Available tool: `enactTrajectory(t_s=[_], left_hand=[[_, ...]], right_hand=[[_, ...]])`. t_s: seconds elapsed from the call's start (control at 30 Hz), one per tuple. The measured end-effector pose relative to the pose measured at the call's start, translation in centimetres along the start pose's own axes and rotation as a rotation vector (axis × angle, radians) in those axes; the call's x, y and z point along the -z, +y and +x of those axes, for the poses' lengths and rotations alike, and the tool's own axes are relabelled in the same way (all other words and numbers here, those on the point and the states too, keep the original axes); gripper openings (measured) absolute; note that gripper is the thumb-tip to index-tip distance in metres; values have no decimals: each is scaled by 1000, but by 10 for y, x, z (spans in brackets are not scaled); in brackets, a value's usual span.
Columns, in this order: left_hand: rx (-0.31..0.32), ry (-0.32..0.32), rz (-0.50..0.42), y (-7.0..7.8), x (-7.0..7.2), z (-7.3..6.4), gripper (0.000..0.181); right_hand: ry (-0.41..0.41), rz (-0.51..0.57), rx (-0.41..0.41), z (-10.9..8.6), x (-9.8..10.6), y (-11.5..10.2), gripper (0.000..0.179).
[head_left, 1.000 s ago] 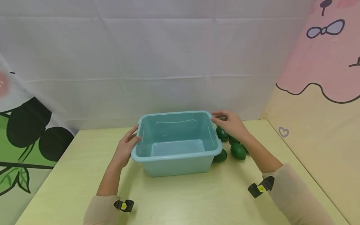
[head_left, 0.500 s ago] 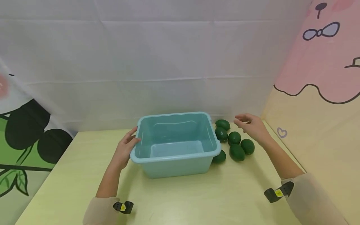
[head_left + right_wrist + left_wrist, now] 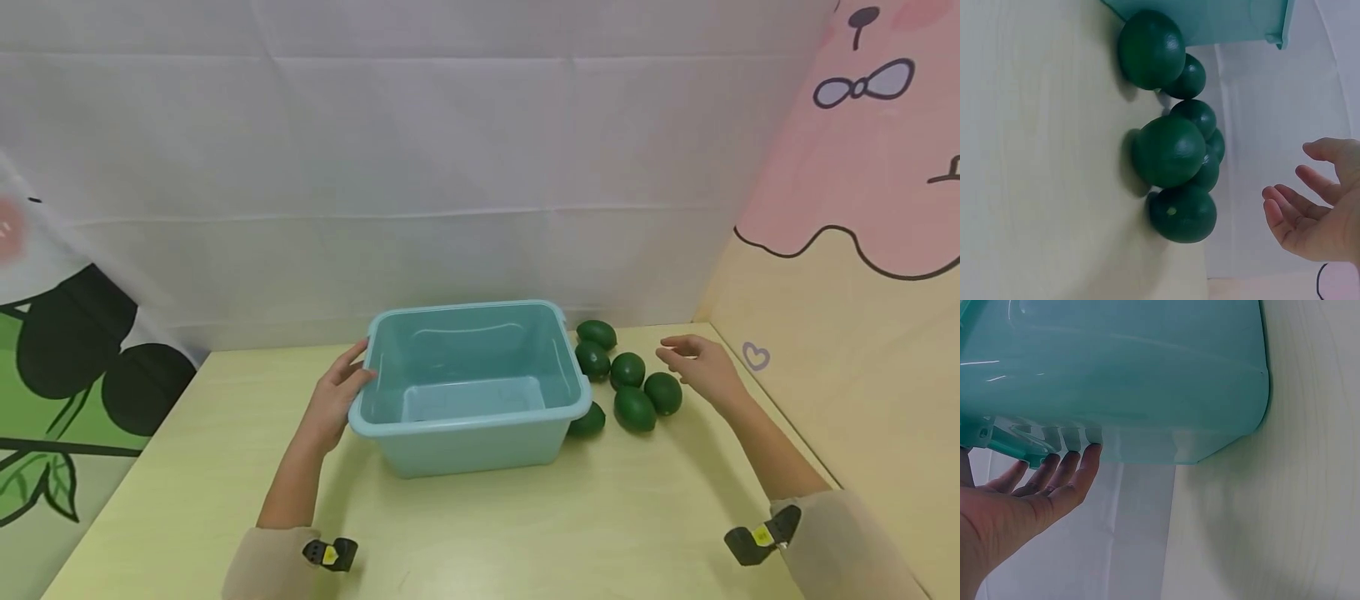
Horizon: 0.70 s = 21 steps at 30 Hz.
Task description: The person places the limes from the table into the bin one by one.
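Observation:
A light blue plastic basin (image 3: 472, 442) stands on the table with nothing in it. My left hand (image 3: 330, 404) holds its left side, thumb over the rim. In the left wrist view, the fingertips (image 3: 1092, 452) press the outer wall beneath the handle lip (image 3: 1016, 447). Several smooth, dark green fruits that look like avocados (image 3: 634, 409) lie in a group at the basin's right side; the basin partly hides the front one (image 3: 588, 420). Just right of the group, my right hand (image 3: 705, 367) hovers with loosely bent fingers and holds nothing. The right wrist view shows its palm (image 3: 1325, 234) empty.
The pale yellow table (image 3: 480, 533) runs back to a white cloth (image 3: 420, 167). On the right rises a pink and cream printed panel (image 3: 840, 333), close to my right forearm. Black wrist cameras sit on both sleeves.
My right hand has left the basin's right rim and moved right, past the green fruits, then lower and nearer. More of the fruits show. The left hand and basin have stayed put.

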<state>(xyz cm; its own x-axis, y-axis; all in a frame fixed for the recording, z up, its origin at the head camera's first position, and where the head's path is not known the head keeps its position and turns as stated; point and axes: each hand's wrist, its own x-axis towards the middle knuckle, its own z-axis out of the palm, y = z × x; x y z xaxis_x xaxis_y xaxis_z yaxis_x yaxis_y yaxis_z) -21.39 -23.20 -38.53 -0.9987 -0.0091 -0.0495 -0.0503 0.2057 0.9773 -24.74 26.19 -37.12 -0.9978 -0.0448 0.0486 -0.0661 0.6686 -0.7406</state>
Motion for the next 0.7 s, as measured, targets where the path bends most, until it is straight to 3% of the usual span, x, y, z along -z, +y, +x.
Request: enactTrajectory(t_s=[0.47,0.7], left_hand=[[-7,-3,-2,-3,-1,1,57],[10,9,-17,-3,-1,2,57]], right_hand=[[39,-63,-78,-3,-10,46,52],[-9,-39,-128,-4,-18,62,61]])
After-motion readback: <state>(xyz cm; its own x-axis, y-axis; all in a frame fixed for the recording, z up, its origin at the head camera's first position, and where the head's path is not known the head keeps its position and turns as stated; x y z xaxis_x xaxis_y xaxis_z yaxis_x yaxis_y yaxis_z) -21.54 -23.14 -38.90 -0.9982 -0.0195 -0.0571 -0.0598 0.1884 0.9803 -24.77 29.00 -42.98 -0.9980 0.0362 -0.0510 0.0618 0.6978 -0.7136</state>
